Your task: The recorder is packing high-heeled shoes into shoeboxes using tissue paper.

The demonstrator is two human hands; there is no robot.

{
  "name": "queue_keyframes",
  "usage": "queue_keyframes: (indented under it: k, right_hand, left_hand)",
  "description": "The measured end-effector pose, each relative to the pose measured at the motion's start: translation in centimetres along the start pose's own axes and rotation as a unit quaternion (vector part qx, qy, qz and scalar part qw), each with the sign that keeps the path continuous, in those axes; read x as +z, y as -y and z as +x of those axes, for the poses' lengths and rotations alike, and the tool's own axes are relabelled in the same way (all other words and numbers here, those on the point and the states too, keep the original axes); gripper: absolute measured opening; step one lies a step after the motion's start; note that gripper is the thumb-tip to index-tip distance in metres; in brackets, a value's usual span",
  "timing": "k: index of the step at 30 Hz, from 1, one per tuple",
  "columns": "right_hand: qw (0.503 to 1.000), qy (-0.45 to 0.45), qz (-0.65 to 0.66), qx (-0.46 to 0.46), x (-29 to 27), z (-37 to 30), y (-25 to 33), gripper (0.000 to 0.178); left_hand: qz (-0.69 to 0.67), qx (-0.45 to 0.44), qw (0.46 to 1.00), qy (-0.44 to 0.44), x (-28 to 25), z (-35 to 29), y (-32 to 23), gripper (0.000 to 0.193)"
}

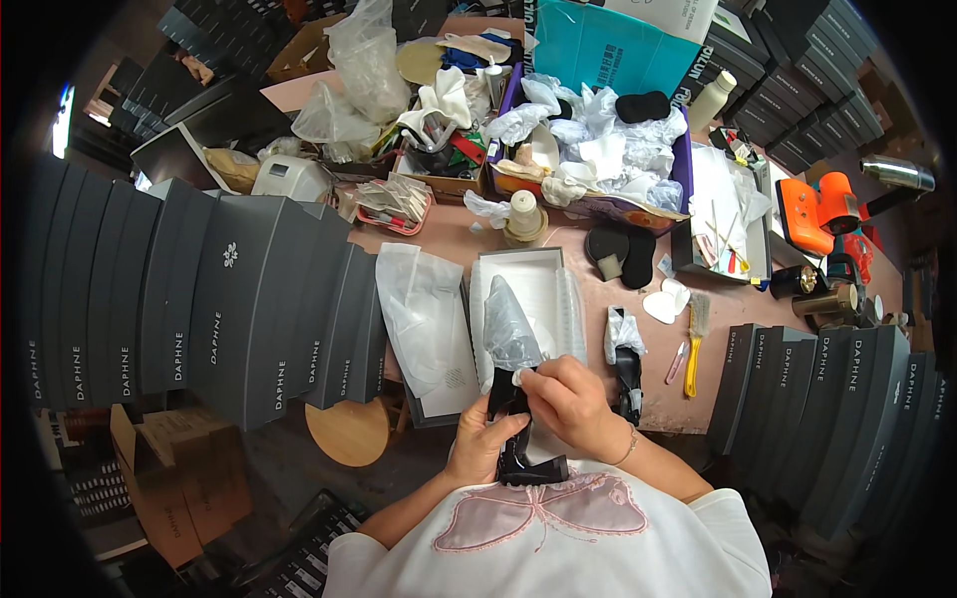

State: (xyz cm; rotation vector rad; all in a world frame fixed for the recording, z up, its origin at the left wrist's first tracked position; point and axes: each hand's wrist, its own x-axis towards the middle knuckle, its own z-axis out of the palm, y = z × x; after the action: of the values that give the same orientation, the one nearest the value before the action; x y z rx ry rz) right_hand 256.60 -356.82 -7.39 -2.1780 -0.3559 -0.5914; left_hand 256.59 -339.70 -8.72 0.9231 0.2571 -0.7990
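My left hand (478, 441) is closed around a black high-heeled shoe (515, 460), its heel toward my body and its toe pointing away. Thin clear plastic (510, 329) wraps the toe. At the shoe's opening, my right hand (573, 401) pinches a small white wad (519, 378), perhaps tissue or cloth. Beneath the toe lies an open box (486, 261) with a white inside. To its left sits a grey lid or tray (454, 404) under a translucent bag (414, 309). Another black shoe (626, 384), partly covered in plastic, rests right of my right hand.
Dark shoe boxes (249, 309) stand in rows at left, and more boxes (832, 399) at right. A yellow-handled brush (691, 369) and black pads (620, 254) lie on the pink table. Behind are a purple-edged box (688, 159) of crumpled plastic and an orange device (802, 219).
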Motion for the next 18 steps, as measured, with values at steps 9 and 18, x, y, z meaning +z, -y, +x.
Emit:
queue_keyframes:
  k: [9, 18]
  right_hand:
    - [0.999, 0.026, 0.021, 0.007, -0.4, 0.3, -0.1, 0.028]
    - [0.997, 0.059, 0.039, 0.024, -0.6, 0.0, 0.0, 0.024]
  left_hand:
    - [0.024, 0.020, 0.999, -0.008, 0.6, 0.2, -0.2, 0.028]
    - [0.025, 0.012, 1.000, -0.010, 0.7, 0.4, -0.6, 0.026]
